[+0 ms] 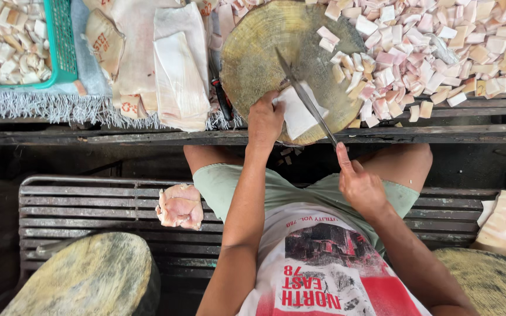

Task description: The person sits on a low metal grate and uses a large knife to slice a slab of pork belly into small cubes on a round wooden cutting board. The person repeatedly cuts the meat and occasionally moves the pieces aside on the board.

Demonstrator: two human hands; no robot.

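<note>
Slicing white fat on the round wooden chopping block (pixel 265 52)

Your left hand (pixel 265 120) pins the pale flat fat slab (pixel 295 114), fingers pressed together; your right hand (pixel 359 186) is clamped on the long thin knife (pixel 306 96). The blade's right beside those fingers, so greasy slab slipping could nick you.

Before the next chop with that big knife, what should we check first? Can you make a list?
1. Right hand grips the knife handle: ok.
2. Left hand holds the white slab down on the round chopping block: ok.
3. Left fingers away from the blade: cannot tell, they sit very close beside it.
4. Blade lies across the slab: ok.
5. Room on the block: ok on its left side; the cut pieces crowd the right edge.
</note>
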